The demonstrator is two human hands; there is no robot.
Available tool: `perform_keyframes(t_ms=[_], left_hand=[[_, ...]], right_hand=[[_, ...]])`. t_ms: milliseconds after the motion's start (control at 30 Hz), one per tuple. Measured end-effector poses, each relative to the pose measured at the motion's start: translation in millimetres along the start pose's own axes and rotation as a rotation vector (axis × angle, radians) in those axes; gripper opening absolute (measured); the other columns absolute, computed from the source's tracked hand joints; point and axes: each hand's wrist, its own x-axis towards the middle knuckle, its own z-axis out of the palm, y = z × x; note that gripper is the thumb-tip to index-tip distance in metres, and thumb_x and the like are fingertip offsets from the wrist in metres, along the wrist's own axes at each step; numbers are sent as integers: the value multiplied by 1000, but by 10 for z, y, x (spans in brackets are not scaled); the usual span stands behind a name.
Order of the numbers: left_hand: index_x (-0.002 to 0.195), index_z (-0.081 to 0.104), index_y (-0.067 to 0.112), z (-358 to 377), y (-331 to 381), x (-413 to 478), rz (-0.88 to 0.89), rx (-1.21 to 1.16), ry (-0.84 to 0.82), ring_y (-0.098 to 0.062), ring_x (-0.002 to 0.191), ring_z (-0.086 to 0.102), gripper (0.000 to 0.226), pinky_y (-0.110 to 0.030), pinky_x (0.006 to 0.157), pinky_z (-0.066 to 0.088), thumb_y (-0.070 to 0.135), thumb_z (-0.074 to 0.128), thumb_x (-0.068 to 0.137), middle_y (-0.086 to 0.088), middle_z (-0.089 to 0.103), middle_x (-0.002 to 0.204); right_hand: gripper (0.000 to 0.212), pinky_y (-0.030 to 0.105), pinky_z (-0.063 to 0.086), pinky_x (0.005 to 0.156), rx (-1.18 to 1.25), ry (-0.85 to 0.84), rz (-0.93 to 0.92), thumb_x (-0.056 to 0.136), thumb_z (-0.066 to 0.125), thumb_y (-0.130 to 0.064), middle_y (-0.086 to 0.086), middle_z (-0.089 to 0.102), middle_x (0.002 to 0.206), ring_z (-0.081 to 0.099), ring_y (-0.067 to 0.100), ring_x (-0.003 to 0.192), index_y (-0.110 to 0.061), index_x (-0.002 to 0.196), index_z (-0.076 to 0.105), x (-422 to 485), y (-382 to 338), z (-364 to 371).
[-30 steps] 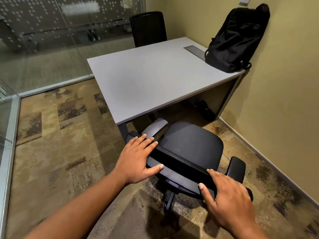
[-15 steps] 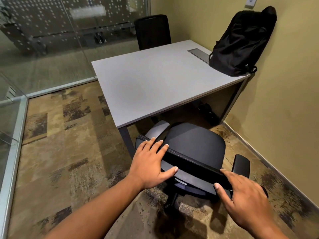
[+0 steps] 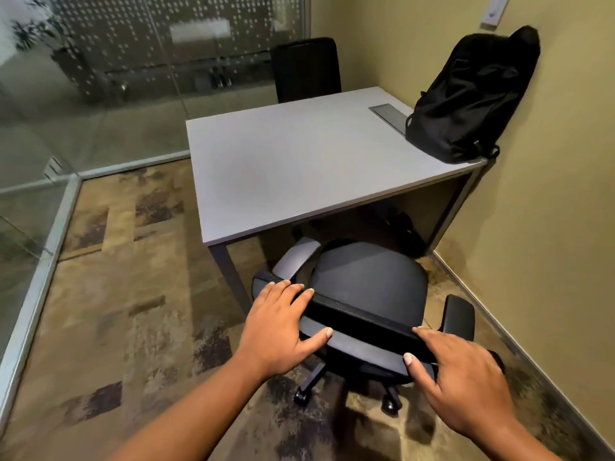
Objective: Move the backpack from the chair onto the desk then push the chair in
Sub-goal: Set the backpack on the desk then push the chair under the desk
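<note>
A black backpack [image 3: 466,98] stands upright on the far right corner of the grey desk [image 3: 299,161], leaning on the yellow wall. A black office chair [image 3: 369,281] with grey armrests sits on the carpet just in front of the desk's near edge, its seat empty. My left hand [image 3: 283,324] grips the left end of the chair's backrest top, fingers over the rim and thumb behind. My right hand [image 3: 462,377] holds the right end of the same rim in the same way.
A second black chair [image 3: 306,69] stands behind the desk. A glass partition [image 3: 100,94] runs along the left and back. The yellow wall [image 3: 549,244] is close on the right. A dark object [image 3: 404,231] lies under the desk. A grey cable flap [image 3: 389,114] is set into the desktop.
The chair has rolled a little toward the desk with both hands on its backrest, and the view has shifted forward. The backpack has not moved.
</note>
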Motion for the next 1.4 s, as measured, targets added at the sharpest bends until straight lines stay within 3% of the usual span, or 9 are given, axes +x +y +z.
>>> perform_keyframes(t_ms=[367,867,967,1167,1400], left_hand=[[137,51,22,161,915,32,-168,-13,34,-22,137,36,76,-42,114,25,75,31,86,-1,51,141],[140,48,23,260,1431,453,-255,10,13,-22,133,39,82,-40,113,25,80,23,85,0,51,140],[138,49,25,252,1395,578,-212,-2,2,-19,125,44,81,-37,109,29,81,26,85,4,54,134],[139,48,26,334,1571,711,-227,-48,-23,-21,130,43,79,-41,111,29,81,29,85,4,53,137],[133,55,25,474,1921,835,-300,-78,-30,-23,126,49,74,-44,108,27,78,35,85,0,58,134]], right_hand=[[51,31,48,80,6,26,-236,84,42,-62,-15,72,108,67,12,100,-31,116,67,342,1016,-182],[50,28,43,81,-7,-4,-360,85,40,-63,-20,68,116,64,9,107,-37,120,63,1005,1703,-311],[51,30,44,84,-12,-34,-395,87,38,-64,-19,66,119,62,9,110,-37,125,59,1177,1868,-339],[60,30,44,83,-17,-74,-446,89,30,-68,-14,66,122,64,14,110,-33,129,58,1478,2228,-435],[59,33,43,96,-31,-104,-522,96,27,-58,-9,63,130,57,14,121,-25,133,59,1763,2563,-480]])
